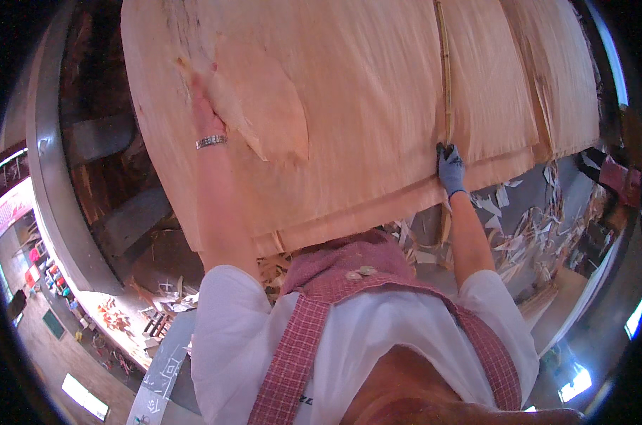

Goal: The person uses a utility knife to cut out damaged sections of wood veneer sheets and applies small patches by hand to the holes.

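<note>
A broad stack of pale wood veneer sheets [363, 92] spreads before me. My left hand [206, 113], bare with a metal band at the wrist, reaches over the far left part of the top sheet. Its fingers are smeared by motion, but thumb and fingers appear closed on the edge of a small loose veneer piece [271, 106] with a pointed lower corner. My right hand [451, 170], in a grey-blue glove with dark fingertips, is closed round a thin bamboo stick [446, 67] at the sheets' near edge. The stick runs away from me across the veneer.
Veneer shreds [526, 237] litter the area right of me. A grey metal frame [48, 149] stands at the left beside dark machinery. Below left is a grey panel with white marks [158, 382]. Another person's pink sleeve [618, 180] shows at the far right.
</note>
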Action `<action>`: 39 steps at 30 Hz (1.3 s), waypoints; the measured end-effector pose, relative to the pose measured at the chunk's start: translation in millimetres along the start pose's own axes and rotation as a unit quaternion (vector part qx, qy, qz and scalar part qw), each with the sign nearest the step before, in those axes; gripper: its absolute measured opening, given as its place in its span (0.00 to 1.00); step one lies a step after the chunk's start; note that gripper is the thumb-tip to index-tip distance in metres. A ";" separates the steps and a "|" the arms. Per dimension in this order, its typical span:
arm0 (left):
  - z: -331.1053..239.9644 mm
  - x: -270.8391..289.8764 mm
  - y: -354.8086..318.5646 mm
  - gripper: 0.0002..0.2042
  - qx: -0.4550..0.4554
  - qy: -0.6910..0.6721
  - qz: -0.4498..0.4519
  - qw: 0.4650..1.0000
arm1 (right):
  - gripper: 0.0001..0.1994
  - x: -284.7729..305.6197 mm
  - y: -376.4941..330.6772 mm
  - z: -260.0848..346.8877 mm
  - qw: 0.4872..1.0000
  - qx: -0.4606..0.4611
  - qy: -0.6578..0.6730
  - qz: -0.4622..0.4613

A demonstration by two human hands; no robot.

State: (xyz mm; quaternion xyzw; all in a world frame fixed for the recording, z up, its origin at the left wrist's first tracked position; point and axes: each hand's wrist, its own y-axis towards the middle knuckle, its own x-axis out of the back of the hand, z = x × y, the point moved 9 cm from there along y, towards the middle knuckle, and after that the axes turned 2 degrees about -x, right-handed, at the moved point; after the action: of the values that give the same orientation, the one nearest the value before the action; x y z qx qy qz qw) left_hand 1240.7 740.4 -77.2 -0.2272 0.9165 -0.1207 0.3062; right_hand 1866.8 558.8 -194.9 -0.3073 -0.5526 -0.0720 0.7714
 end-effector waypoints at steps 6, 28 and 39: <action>13.5 58.0 39.0 0.19 0.001 -0.032 -0.050 0.998 | 0.25 -5.0 3.2 -7.9 0.998 0.013 -0.001 -0.054; -219.2 286.6 -79.4 0.15 -0.095 0.045 -0.091 0.990 | 0.25 36.5 -89.2 64.9 0.975 0.049 -0.028 -0.214; -153.1 286.4 -15.9 0.12 0.129 0.318 0.148 0.927 | 0.19 -121.1 -332.9 228.3 0.964 -0.027 0.175 -0.198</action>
State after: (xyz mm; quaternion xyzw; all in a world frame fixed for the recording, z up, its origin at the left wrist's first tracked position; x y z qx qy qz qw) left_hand 948.6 598.7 -96.6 0.0029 0.9656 -0.2572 0.0395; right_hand 1486.3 390.9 -126.4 -0.1950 -0.4566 -0.2907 0.8179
